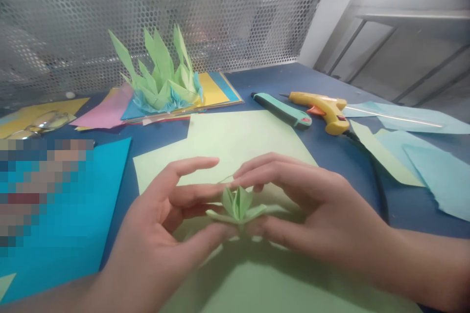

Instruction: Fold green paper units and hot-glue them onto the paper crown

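A small light-green folded paper flower is pinched between both hands, its pointed petals facing up. My left hand grips it from the left, thumb at the base and a finger behind, with the index finger stretched out above. From the right, my right hand holds the same flower, thumb at its base and fingertips behind the petals. Beneath the hands lie light-green paper sheets. The underside of the flower is partly hidden by the thumbs.
Behind stand larger folded green paper plants on stacked coloured paper. A green-handled cutter and a yellow glue gun lie at back right. Pale blue sheets are at right, a blue sheet and glasses at left.
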A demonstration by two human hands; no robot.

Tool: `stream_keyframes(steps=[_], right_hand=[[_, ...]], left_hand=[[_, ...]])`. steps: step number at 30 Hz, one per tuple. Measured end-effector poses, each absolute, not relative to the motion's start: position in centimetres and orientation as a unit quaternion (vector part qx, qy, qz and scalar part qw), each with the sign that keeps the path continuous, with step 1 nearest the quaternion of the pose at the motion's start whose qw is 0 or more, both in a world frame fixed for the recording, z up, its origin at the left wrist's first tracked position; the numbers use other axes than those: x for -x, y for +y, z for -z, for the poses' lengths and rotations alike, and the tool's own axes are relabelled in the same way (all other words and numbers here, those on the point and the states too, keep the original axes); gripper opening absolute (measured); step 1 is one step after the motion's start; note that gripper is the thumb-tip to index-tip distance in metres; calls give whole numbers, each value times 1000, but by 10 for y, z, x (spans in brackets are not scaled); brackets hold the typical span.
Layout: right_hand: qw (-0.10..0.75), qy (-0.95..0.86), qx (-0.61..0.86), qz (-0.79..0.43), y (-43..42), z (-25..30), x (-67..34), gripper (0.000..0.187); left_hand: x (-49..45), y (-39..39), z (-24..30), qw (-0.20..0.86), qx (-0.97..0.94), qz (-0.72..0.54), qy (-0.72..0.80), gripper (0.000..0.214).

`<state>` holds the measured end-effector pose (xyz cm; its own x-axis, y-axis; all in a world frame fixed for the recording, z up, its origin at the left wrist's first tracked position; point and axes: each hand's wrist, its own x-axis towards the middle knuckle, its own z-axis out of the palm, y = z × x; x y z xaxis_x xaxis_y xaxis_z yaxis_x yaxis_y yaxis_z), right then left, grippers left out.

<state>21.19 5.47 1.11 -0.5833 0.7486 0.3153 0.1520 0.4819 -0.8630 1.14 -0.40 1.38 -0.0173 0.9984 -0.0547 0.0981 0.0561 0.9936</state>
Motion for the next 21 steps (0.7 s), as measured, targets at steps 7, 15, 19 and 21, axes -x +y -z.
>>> stream_keyframes(steps=[7, 15, 19, 21], right_hand=[[343, -771, 319, -432, 51, -13, -212, 19], [348, -810, 249, -400, 53, -16, -215, 16], [359, -824, 215, -382, 50, -12, -219, 26], [378, -822, 204, -373, 48, -8, -220, 26]], left_hand=[[-7, -1, -4, 420, -579, -467, 519, 40], [-11, 7, -14, 374, -641, -433, 512, 27], [-11, 3, -16, 361, -659, -431, 501, 23], [-9, -2, -13, 351, -668, -431, 494, 17]])
